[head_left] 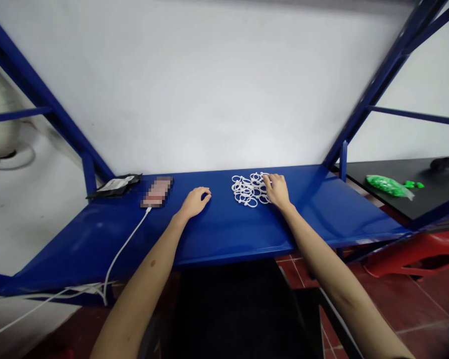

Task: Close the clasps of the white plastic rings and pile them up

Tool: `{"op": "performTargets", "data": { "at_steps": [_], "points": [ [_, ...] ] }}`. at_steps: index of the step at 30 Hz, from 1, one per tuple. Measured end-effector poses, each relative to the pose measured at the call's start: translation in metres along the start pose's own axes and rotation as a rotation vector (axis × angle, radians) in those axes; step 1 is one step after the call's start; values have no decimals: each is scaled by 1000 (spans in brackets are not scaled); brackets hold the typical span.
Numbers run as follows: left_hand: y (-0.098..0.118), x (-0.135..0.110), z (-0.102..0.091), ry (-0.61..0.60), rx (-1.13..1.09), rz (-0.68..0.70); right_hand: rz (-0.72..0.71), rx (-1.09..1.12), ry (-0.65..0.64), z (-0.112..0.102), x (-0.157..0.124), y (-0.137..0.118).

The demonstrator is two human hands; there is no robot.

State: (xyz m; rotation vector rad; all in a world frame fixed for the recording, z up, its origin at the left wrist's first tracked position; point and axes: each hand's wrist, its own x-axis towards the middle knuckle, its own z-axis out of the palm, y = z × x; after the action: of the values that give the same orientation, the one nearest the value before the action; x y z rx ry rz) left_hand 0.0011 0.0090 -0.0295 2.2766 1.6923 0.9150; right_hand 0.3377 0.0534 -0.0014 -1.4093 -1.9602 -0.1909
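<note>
A loose pile of thin white rings (250, 190), overlapping and with small knobs on them, lies on a blue metal tabletop (224, 232). My right hand (278, 190) reaches over the right edge of the pile, palm down, touching the rings there. Its thumb is apart from the other fingers, and the fingertips are partly hidden. To the left of the pile, my left hand (195, 202) rests on the tabletop with its fingers loosely bent. A gap shows between thumb and fingers, and nothing is in it.
A blurred-out phone (157, 192) with a white cable (124, 244) lies to the left, beside a black packet (116, 185) with a white label. Blue frame bars flank the tabletop. On a black table at right sits a bag of green pieces (387, 186); below is a red stool (415, 254).
</note>
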Motion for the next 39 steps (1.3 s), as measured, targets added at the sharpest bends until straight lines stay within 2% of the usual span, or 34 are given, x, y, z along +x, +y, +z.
{"op": "performTargets", "data": {
  "at_steps": [10, 16, 22, 26, 31, 35, 39],
  "points": [
    [2, 1, -2, -10, 12, 38, -337, 66, -133, 0, -11, -40],
    [7, -2, -4, -3, 8, 18, -396, 63, -180, 2, -12, -41],
    [26, -9, -6, 18, -78, 5, -467, 71, -170, 2, -10, -39],
    [47, -11, -5, 31, -215, -2, -553, 95, -143, 0, -12, -49],
    [67, -15, -1, 28, -491, -65, -722, 133, -139, 4, -23, -80],
    [70, -15, 1, -63, -779, -126, -805, 112, -130, 9, -30, -94],
    [71, -16, 0, -183, -1023, -162, -805, 76, -97, 8, -32, -102]
  ]
}}
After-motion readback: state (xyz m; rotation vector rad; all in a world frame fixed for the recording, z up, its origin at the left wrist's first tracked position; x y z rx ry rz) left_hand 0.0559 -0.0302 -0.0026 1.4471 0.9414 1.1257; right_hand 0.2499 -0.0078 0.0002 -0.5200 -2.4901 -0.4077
